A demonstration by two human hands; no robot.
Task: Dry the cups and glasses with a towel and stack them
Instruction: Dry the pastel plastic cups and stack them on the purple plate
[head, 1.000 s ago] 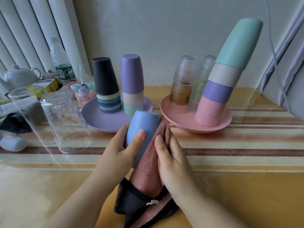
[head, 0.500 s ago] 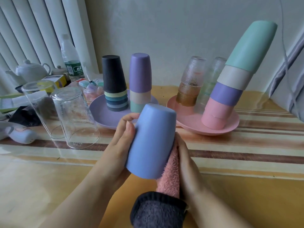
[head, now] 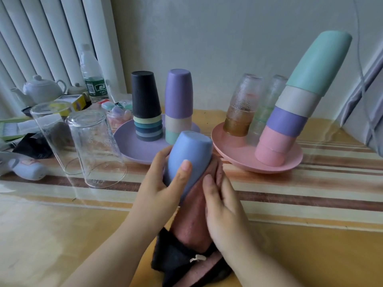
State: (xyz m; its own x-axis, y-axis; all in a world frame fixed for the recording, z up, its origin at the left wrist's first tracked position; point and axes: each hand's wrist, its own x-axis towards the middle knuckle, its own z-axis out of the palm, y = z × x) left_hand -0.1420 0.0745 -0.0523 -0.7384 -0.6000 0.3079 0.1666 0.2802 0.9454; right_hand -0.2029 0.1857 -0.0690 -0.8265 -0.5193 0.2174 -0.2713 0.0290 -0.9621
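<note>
Blue cup (head: 187,160): upside down, tilted, held above the table in front of the two plates, base up and toward the wall.
Left hand (head: 163,187): wrapped round the blue cup, thumb across its near side, fingers curled behind.
Right hand (head: 224,206): pressed against the towel on the right of the cup, fingers curled round the cloth and gripping it.
Towel (head: 192,220): pink on one face, dark on the other; the pink part bunched at the cup's mouth and right side, the dark part hanging down onto the table near the bottom edge of the view.
Purple plate (head: 132,150): left of centre, behind the cup; carries a stack topped by a black ribbed cup (head: 146,96) and a second stack topped by a purple cup (head: 179,94), all upside down.
Pink plate (head: 242,157): right of centre; carries textured glasses (head: 242,106) stacked upside down and a tall stack of plastic cups (head: 300,96) leaning right, teal on top, pink at the bottom.
Clear glasses (head: 91,148): two, upside down on the table, left of the purple plate, just beside each other.
Table (head: 310,204): striped cloth under a clear cover.
Far left: white teapot (head: 42,89), water bottle (head: 91,77), small boxes and clutter, too jumbled to tell apart.
</note>
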